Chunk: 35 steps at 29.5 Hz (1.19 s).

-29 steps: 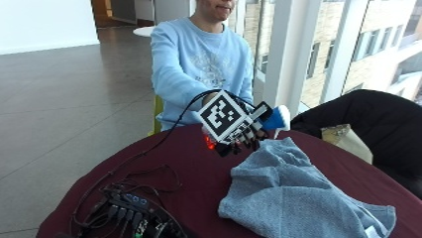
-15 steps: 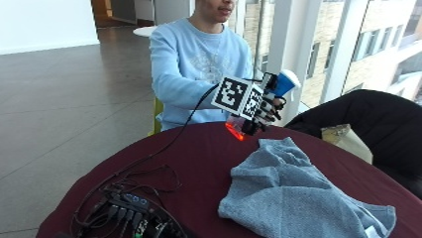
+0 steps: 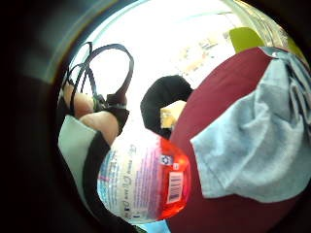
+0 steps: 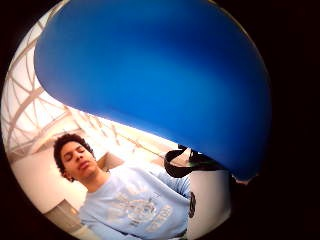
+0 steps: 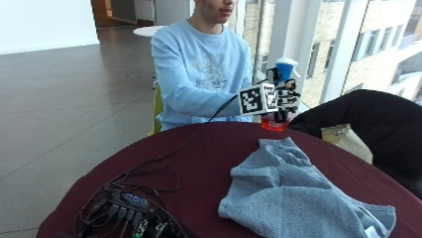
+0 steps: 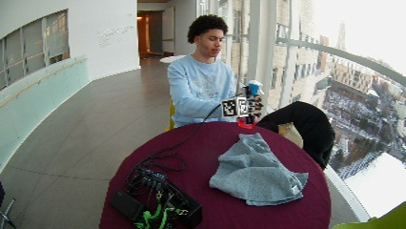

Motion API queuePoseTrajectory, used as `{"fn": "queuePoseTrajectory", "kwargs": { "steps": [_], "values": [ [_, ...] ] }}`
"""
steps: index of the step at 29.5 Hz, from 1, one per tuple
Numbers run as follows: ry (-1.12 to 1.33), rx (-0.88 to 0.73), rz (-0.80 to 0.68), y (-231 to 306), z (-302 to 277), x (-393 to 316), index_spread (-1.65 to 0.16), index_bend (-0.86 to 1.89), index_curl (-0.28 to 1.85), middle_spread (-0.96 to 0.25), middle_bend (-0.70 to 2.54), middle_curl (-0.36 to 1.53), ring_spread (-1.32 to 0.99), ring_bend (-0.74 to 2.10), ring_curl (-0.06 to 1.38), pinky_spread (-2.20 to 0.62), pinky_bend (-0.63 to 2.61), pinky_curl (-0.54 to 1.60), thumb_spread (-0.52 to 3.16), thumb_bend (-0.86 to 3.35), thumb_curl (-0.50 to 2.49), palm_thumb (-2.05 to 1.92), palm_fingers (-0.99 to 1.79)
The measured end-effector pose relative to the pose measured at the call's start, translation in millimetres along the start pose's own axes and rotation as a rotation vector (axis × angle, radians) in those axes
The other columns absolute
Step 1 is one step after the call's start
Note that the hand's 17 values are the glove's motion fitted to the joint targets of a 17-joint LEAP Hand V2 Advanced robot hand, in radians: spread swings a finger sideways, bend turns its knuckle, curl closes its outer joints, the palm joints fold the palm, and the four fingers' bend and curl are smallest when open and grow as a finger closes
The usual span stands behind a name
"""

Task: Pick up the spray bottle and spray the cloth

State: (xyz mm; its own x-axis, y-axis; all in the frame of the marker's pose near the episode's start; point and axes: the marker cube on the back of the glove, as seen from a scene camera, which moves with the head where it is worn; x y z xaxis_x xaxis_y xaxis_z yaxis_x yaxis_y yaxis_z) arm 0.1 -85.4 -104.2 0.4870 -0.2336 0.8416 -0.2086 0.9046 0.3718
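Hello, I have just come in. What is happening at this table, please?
A person sits at a round dark red table and holds a spray bottle with the gloved right hand. The fingers are curled round the bottle, which is lifted off the table, upright, with its blue spray head on top and red liquid at the bottom. A grey cloth lies crumpled on the table in front of the bottle. No spray is visible at this moment.

The spray bottle (image 5: 278,101), blue-headed with a red base and a printed label, is standing upright in the air beyond the cloth (image 5: 296,196), which is lying crumpled, grey, on the tabletop (image 5: 204,158).
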Motion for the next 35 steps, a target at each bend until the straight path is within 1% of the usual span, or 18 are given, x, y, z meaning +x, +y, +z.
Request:
{"fn": "queuePoseTrajectory", "kwargs": {
  "steps": [5, 9, 21, 27, 30, 33, 35],
  "values": [
    [-0.039, -0.025, -0.033, 2, 30, 6, -0.18, 0.14, 0.34, -0.07, 0.5, 0.49, -0.07, 0.61, 0.4, 0.15, 0.19, 0.34, 1.07, -0.02, 0.49, 0.81, 1.16],
    [-0.022, -0.026, -0.054, 3, 45, 11, -0.18, 0.13, 0.34, -0.07, 0.49, 0.49, -0.07, 0.61, 0.4, 0.15, 0.2, 0.34, 1.05, -0.02, 0.49, 0.81, 1.16],
    [0.006, 0.002, -0.042, 4, 54, 26, -0.18, 0.14, 0.35, -0.07, 0.49, 0.49, -0.08, 0.59, 0.4, 0.13, 0.19, 0.35, 1.04, -0.03, 0.49, 0.79, 1.16],
    [0.018, -0.026, -0.032, 10, 55, 27, -0.19, 0.15, 0.36, -0.07, 0.48, 0.48, -0.08, 0.58, 0.4, 0.13, 0.19, 0.34, 1.05, -0.03, 0.49, 0.78, 1.16],
    [0.04, -0.031, -0.044, 17, 53, 25, -0.2, 0.14, 0.36, -0.07, 0.48, 0.48, -0.08, 0.57, 0.4, 0.12, 0.18, 0.34, 1.05, -0.03, 0.48, 0.78, 1.13],
    [0.079, 0.001, -0.072, 27, 43, 22, -0.21, 0.1, 0.35, -0.08, 0.43, 0.47, -0.09, 0.55, 0.39, 0.12, 0.21, 0.35, 1.07, -0.03, 0.46, 0.76, 1.04],
    [0.118, 0.028, -0.089, 35, 31, 19, -0.24, 0.02, 0.31, -0.08, 0.35, 0.45, -0.08, 0.56, 0.4, 0.12, 0.29, 0.37, 1.07, -0.04, 0.45, 0.74, 0.91]
  ]
}}
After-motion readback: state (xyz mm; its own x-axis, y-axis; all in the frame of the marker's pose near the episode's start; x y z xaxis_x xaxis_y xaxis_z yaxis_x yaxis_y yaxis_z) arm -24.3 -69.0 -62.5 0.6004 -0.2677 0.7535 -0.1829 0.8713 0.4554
